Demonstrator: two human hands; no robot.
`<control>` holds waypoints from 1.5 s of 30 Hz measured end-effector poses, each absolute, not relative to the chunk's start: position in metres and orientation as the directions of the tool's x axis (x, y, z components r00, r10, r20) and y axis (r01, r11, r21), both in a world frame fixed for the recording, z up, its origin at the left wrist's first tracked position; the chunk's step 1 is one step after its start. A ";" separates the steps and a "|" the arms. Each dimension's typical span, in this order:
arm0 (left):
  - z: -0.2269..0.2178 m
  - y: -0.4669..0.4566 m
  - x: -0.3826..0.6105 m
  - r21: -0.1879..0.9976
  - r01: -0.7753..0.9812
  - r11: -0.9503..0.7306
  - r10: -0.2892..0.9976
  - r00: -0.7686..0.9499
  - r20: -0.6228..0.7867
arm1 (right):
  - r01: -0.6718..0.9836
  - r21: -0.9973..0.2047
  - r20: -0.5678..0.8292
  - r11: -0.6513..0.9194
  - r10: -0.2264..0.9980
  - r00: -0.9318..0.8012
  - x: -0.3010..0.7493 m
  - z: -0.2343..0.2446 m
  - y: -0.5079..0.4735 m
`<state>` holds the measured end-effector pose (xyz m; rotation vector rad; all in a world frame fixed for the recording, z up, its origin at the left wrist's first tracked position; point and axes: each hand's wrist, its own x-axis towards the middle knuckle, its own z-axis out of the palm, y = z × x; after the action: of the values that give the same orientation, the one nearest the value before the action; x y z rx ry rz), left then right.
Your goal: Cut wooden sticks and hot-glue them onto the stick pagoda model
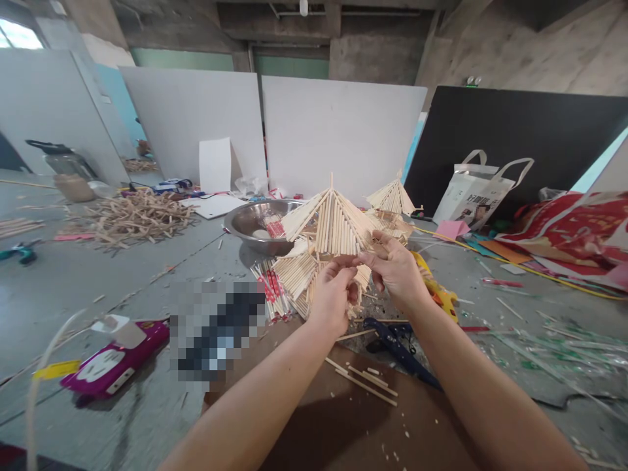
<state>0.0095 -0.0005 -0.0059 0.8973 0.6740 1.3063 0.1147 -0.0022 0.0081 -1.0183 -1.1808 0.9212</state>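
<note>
Because it is made of many thin sticks, the stick tower [336, 226] just past both hands should be light, stiff and easy to break. The wide roof looks like the weakest part, since its sticks poke out at the ends. I think a soft hold low down on the body would be safer than a squeeze on the roof. The left hand [336, 297] is curled under the roof's front edge, with thumb and finger close together. The right hand [398, 271] is by the roof's right corner, its fingertips narrow too. I cannot tell if either hand pinches the roof or a tiny stick.

Far beyond the right hand stands a white bag [458, 193] with two handles, but its inside is hidden. Past the left hand, behind the tower, sits a shiny bowl [240, 232] with a red and white thing [275, 226] in it. Well off to the left of the left hand is a bottle [71, 162]. Something tan is in it or before it; I cannot tell which.
</note>
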 end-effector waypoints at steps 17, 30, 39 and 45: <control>-0.003 0.003 0.003 0.854 -0.515 0.080 0.977 0.211 0.035 | 0.006 -0.957 0.289 0.292 0.945 0.152 0.111 0.013 0.003; -0.002 0.004 0.002 0.858 -0.507 0.088 0.976 0.218 0.028 | 0.058 -0.955 0.296 0.290 0.944 0.146 0.109 0.014 0.000; -0.002 0.005 0.000 0.859 -0.502 0.100 0.970 0.240 0.027 | 0.027 -0.949 0.313 0.313 0.937 0.157 0.109 0.009 0.001; -0.002 0.005 0.001 0.856 -0.505 0.115 0.967 0.253 0.019 | 0.031 -0.937 0.348 0.348 0.925 0.153 0.109 0.008 0.001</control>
<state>0.0006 0.0050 -0.0015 0.8819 0.6574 1.2003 0.1093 0.0011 0.0080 -1.0164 -1.2452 0.8331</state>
